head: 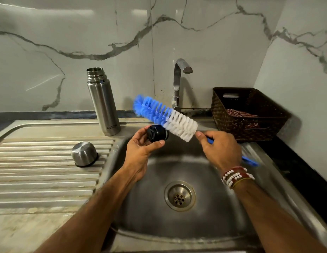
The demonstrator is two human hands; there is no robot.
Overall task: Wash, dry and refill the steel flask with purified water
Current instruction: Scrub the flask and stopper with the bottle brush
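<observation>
The steel flask (103,101) stands upright and uncapped at the back of the draining board, left of the sink. Its steel cup lid (84,153) lies upside down on the ribbed board. Over the sink basin, my left hand (140,152) grips the flask's dark inner stopper (157,133) between thumb and fingers. My right hand (220,148) holds the blue handle of a bottle brush (165,115). The brush's blue and white bristles slant up to the left, and the white bristles touch the stopper.
The steel sink (177,170) has a drain (179,195) at its middle, and the tap (178,83) stands behind it with no water running. A dark woven basket (246,114) holding a striped cloth sits at the right. Marble wall runs behind.
</observation>
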